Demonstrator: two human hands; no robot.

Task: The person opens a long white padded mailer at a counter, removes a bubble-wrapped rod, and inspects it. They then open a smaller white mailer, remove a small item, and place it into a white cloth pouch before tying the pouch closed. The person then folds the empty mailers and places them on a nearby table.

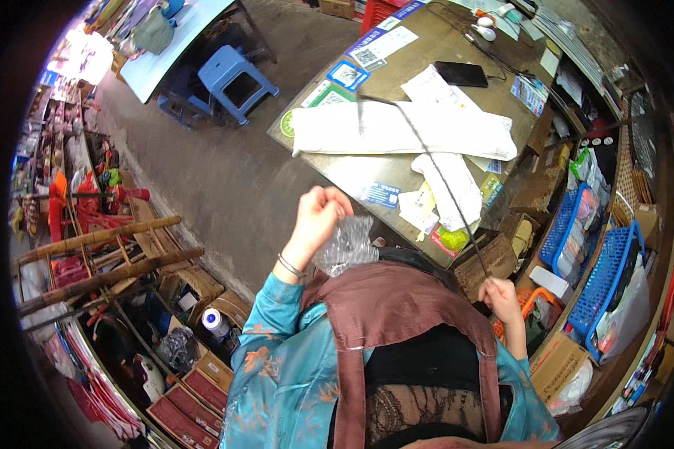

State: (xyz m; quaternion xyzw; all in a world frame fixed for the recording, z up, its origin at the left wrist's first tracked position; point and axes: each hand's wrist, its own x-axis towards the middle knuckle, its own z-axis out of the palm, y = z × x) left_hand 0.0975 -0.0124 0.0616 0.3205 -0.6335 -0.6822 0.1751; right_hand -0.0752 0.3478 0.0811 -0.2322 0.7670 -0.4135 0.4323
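Observation:
My left hand [321, 216] is raised beside the table's near edge, its fingers pinched on a crumpled clear plastic bag [348, 247]. On the other side, my right hand [501, 296] grips the end of a thin dark cord or strip [439, 171]. That strip rises in a long curve over the table and bends sharply at its far end, where it is blurred. Behind it, a long white wrapped bundle [393, 128] lies on the glass-topped table [348, 177]. A second white bundle [452, 188] passes crosswise beneath the first.
A black phone [461, 74] and printed code cards [348, 75] lie on the table. A blue plastic stool [230, 73] stands beyond the left side. Blue baskets [604, 286] line the right shelves. At left are a bamboo ladder [112, 278] and boxed goods [182, 412].

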